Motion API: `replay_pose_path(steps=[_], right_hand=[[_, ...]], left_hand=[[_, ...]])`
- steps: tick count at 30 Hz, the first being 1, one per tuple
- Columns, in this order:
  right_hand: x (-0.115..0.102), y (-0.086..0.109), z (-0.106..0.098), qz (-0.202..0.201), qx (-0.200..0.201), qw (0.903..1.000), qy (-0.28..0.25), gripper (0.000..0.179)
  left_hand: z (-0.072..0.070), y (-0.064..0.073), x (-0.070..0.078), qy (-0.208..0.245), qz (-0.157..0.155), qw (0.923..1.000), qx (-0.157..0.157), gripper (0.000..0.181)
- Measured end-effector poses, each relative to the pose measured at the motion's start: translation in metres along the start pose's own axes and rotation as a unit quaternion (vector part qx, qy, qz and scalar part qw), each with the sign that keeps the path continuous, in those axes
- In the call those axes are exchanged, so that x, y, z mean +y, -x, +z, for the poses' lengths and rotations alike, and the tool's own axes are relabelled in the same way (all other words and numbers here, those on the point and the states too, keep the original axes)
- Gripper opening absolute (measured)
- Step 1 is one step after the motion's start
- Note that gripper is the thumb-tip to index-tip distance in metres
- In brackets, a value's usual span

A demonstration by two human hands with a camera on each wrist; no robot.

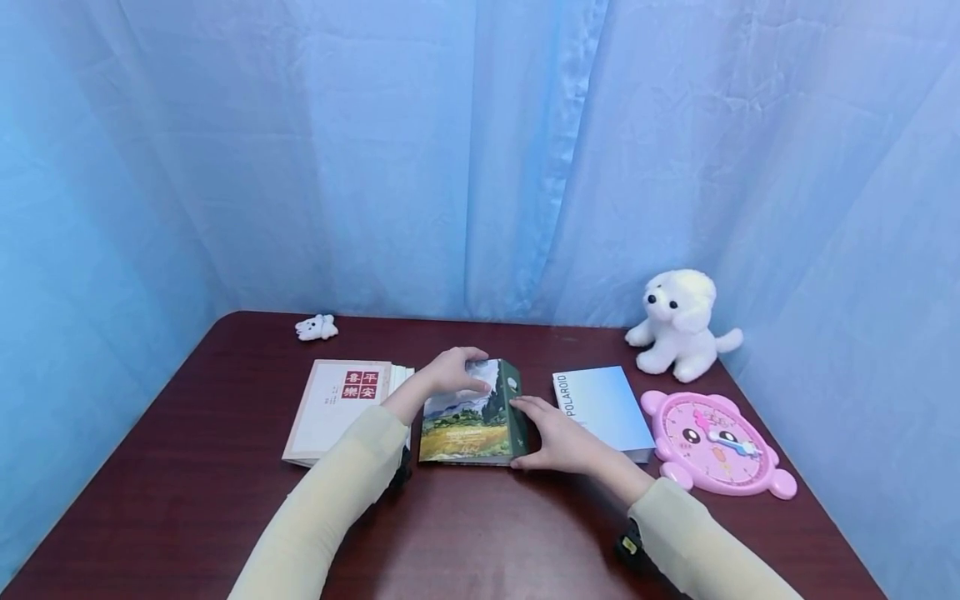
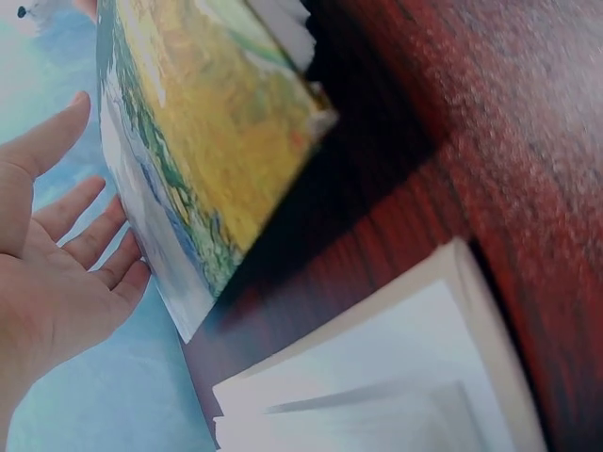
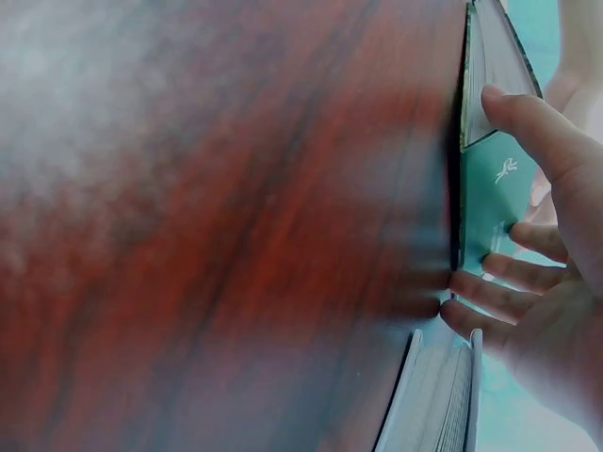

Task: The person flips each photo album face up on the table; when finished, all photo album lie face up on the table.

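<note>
A thick book with a painted landscape cover (image 1: 461, 429) and a dark green spine (image 3: 497, 188) lies mid-table. My left hand (image 1: 452, 372) reaches over its far side, thumb above the cover. In the left wrist view, that hand's fingers (image 2: 85, 235) are extended along the book's edge and the thumb stands off it. On the spine side is my right hand (image 1: 564, 437). Its thumb (image 3: 518, 111) is at the near page edge, and its loosely extended fingers touch or nearly touch the spine. Neither hand visibly clasps the book.
Left of the painted book lies a pale book with red characters (image 1: 351, 417). A blue-white POLAROID book (image 1: 603, 408) is to the right, beside a pink toy clock (image 1: 712, 446). A white plush dog (image 1: 678, 325) sits behind. A small white plush (image 1: 316, 327) lies near the back-left edge.
</note>
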State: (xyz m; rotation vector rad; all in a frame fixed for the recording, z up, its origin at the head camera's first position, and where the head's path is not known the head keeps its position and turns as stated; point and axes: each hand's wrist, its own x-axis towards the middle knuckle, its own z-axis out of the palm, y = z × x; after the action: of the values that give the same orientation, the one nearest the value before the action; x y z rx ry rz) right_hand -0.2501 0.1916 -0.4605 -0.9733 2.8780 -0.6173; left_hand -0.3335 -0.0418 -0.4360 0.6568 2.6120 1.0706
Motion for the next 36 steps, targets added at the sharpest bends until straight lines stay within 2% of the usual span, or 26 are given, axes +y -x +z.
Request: replay_pose_path(steps=[7,13,17,23,31,36], right_hand=[[0.0,0.002,-0.002,0.012,0.011,0.9996,-0.024,0.091],[-0.003,0.003,-0.008,0.001,0.034,0.9987,-0.038,0.086],[-0.003,0.003,-0.012,-0.013,0.065,0.9973,-0.032,0.081],[0.0,0.002,-0.019,-0.014,0.115,0.9924,-0.04,0.075],[-0.002,0.003,-0.028,-0.007,0.108,0.9909,-0.08,0.073],[-0.005,0.002,-0.03,-0.02,0.111,0.9896,-0.089,0.073]], left_hand=[[-0.001,0.001,0.001,0.01,0.003,0.9999,0.007,0.063],[-0.005,0.001,0.005,0.003,0.004,0.9998,0.018,0.065],[-0.008,0.0,0.006,0.01,0.001,0.9996,0.025,0.066],[-0.014,0.001,0.005,0.036,-0.001,0.9982,0.048,0.066],[-0.023,0.009,0.01,0.055,-0.005,0.9974,0.047,0.068],[-0.026,0.012,0.014,0.057,-0.007,0.9973,0.046,0.069]])
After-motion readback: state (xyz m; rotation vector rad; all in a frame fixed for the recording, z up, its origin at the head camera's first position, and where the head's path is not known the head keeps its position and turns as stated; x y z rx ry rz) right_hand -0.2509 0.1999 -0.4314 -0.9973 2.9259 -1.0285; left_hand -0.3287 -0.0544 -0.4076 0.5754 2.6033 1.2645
